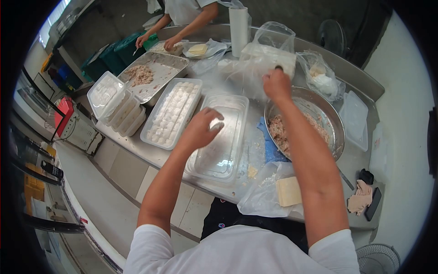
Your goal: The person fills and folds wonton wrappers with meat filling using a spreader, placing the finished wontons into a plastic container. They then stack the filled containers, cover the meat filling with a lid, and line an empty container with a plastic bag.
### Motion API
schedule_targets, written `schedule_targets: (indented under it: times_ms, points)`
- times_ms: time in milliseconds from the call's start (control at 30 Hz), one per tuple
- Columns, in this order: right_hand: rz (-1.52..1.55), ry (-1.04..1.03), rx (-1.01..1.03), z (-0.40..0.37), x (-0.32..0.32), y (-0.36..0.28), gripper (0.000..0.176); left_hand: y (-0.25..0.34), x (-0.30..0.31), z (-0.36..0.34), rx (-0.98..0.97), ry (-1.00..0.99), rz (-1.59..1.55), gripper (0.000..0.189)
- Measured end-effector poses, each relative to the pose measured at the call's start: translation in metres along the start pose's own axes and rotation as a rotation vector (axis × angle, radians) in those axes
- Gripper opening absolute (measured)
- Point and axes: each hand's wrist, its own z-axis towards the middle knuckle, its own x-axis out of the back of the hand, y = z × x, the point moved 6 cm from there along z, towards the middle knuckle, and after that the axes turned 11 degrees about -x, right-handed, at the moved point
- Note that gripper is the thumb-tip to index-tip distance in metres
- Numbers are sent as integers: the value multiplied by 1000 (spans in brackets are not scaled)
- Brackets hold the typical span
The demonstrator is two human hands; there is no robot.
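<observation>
My left hand (204, 128) hovers over the left part of an empty clear plastic container (219, 155), its fingers apart and nothing in them. Farther forward, my right hand (277, 82) is closed at a thin clear plastic bag (253, 75), with a small dark thing at its fingers that I cannot make out. Under my right forearm lies a steel bowl (335, 132) of minced filling (280, 132). Left of the empty container is a container (171, 114) filled with rows of white dumplings. Square wrappers (288, 192) rest on plastic near the table's front edge.
Stacked lidded containers (116, 105) stand at the left, beside a metal tray (157, 73) with filling. Across the table, a co-worker's hands (171, 43) are over another container. A paper roll (238, 32) stands at the back. A cloth (360, 198) and phone (373, 204) lie at the right.
</observation>
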Motion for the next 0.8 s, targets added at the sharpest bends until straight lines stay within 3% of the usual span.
schedule_targets:
  times_ms: [100,167,300,500,567,733,800]
  points:
    - [-191,59,198,28,48,-64,19,14,9,-29,28,13,14,18]
    - [-310,146,557,49,55,-97,20,20,2,-46,23,-16,24,21]
    - [-404,2,571,70,38,-124,20,40,-26,-66,57,-207,-125,28]
    - [-205,135,539,77,32,-112,19,49,-38,-81,-1,-454,-39,36]
    - [-99,117,434,79,35,-102,18,47,-38,-81,-39,-479,-26,36]
    - [6,105,515,82,28,-103,16,49,-31,-76,-23,-506,-31,36]
    - [81,132,558,77,36,-106,16,47,-12,-65,-31,-316,-84,30]
